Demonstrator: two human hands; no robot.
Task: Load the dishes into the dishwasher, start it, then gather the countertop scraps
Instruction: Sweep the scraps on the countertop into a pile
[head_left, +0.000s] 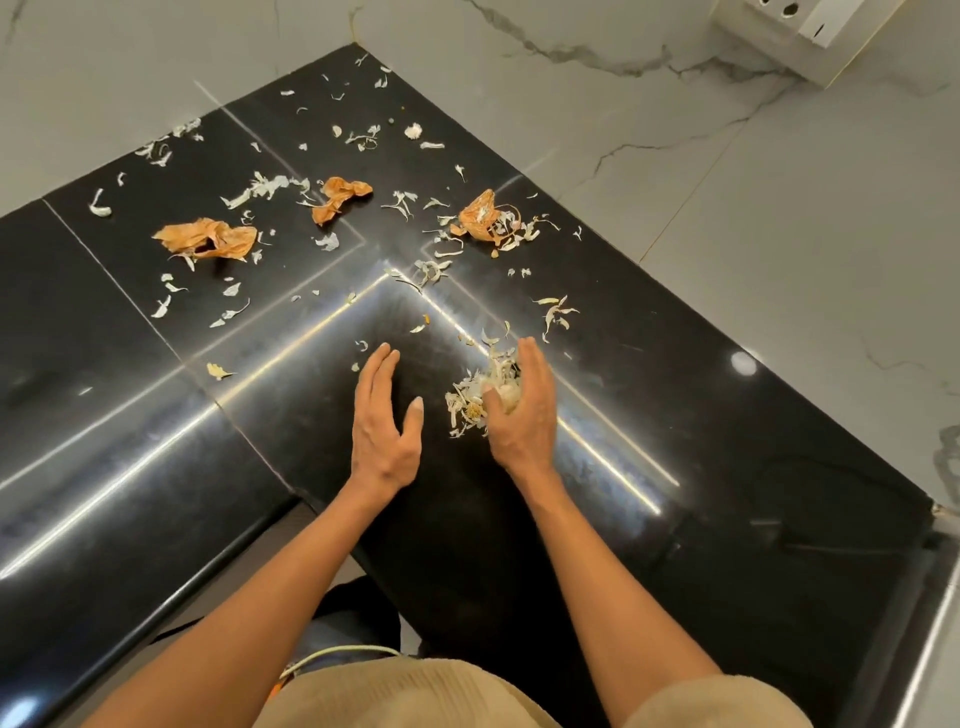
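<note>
Black polished stone countertop (156, 467), L-shaped corner, set against white grey-veined marble wall (727, 218); a socket box (795, 36) sits on the wall at upper right. No brand, label or writing legible anywhere in view. Scraps: pale garlic skins (260, 189) scattered across the whole corner, plus three orange onion skins (208, 240) lying well apart along the far side. My right hand (519, 402) stands on edge, fingers straight and together, pressed against a small heap of garlic skins (475, 397) on its left; I judge it is set as a blade to sweep the heap inward. My left hand (384, 415) lies relaxed near the heap, fingers loosely extended, thumb spread, holding nothing, apparently placed as the opposing wall to catch the pile. Neither hand grips anything. Judgement: gathering step is early, since most scraps are still loose beyond the hands. Dishwasher not in view.
</note>
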